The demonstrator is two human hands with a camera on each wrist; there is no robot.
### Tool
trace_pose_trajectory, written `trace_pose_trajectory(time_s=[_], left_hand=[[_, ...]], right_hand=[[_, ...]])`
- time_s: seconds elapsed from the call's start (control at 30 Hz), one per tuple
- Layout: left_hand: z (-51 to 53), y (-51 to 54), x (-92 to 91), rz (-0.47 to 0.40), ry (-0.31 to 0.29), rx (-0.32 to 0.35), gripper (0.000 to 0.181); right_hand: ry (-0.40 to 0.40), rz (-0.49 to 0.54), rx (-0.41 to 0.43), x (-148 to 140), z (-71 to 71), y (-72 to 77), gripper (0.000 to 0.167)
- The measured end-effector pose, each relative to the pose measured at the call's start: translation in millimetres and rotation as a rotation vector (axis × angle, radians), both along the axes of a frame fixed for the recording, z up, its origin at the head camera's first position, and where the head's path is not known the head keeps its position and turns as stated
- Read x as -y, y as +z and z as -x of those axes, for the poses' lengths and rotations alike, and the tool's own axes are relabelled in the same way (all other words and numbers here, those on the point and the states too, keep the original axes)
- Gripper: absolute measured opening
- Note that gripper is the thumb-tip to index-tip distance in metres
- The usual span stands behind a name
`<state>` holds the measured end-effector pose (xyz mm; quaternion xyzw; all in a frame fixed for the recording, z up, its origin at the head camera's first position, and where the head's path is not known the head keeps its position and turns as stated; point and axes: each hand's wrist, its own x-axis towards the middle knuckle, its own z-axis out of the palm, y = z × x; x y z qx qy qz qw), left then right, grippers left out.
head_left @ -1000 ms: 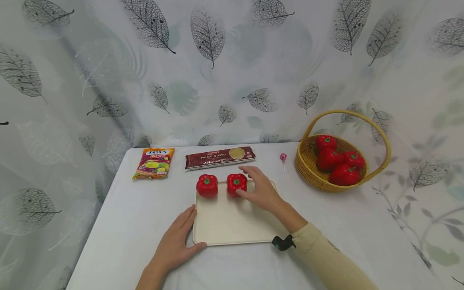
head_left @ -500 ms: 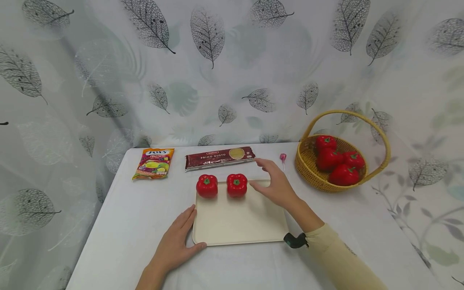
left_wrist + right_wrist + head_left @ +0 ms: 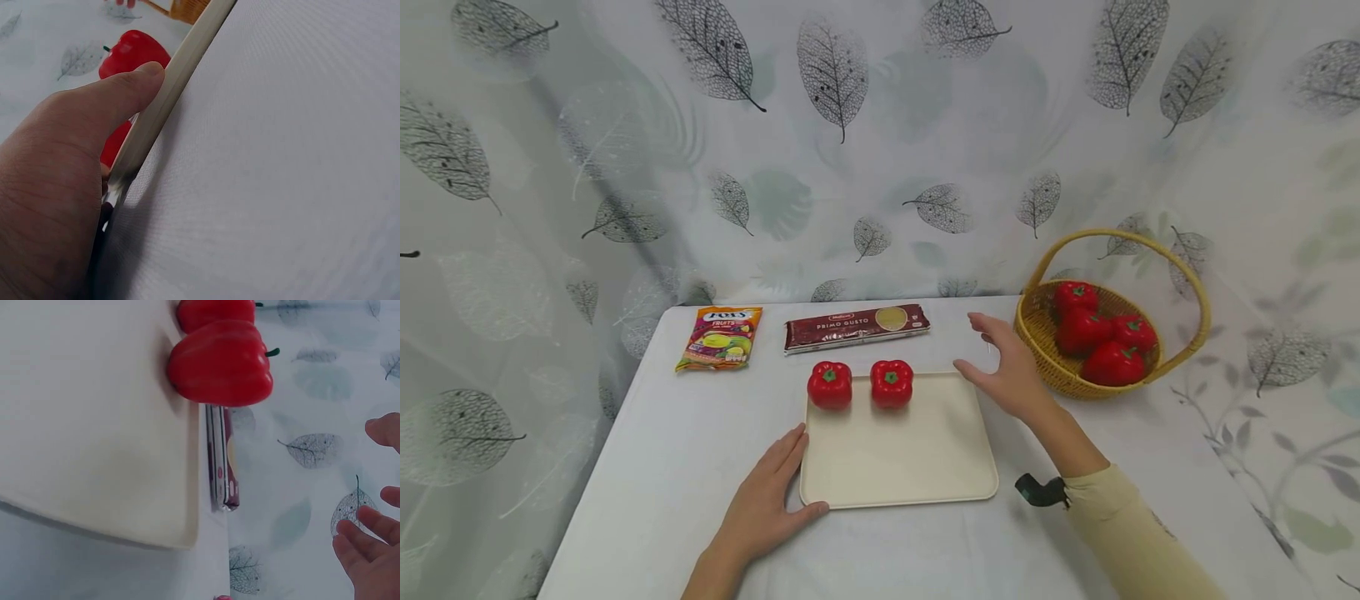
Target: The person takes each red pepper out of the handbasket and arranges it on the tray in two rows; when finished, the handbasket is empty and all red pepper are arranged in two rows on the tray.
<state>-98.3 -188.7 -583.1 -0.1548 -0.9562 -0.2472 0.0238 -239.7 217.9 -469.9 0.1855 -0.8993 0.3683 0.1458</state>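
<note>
Two red bell peppers stand on the cream tray (image 3: 902, 454): one pepper (image 3: 830, 386) at its back left corner, the other pepper (image 3: 891, 384) just right of it. My left hand (image 3: 765, 492) rests against the tray's left edge and front left corner; its thumb lies on the rim in the left wrist view. My right hand (image 3: 1011, 375) hovers past the tray's back right corner, between tray and basket. Its fingers are spread and hold nothing, as the right wrist view also shows. The wicker basket (image 3: 1037, 358) holds several more red bell peppers (image 3: 1082, 331).
A colourful candy bag (image 3: 720, 338) lies at the back left of the white table. Behind the tray is a long dark-red wafer packet (image 3: 857, 328). The lollipop is mostly hidden behind my right hand in the head view. A leaf-print curtain (image 3: 880, 150) hangs behind the table.
My right hand has moved away from the right-hand pepper on the tray, to the right, toward the basket. My left hand and both tray peppers have stayed in place.
</note>
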Motion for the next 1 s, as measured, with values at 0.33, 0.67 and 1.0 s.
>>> trace_pose_trajectory(time_s=[0.33,0.67,1.0], left_hand=[[-0.2,-0.4,0.0,-0.006,0.002,-0.005,0.110],[0.0,0.3,0.0,-0.004,0.007,-0.001,0.110],[-0.5,0.3,-0.1,-0.009,0.016,-0.007,0.110]], right_hand=[[-0.084,0.016,-0.073,-37.8,7.0,9.0,0.073],[-0.167,0.044,-0.021,-77.4,16.6,17.8,0.071],[-0.312,-0.001,0.043,-115.8,27.2,14.3,0.073]])
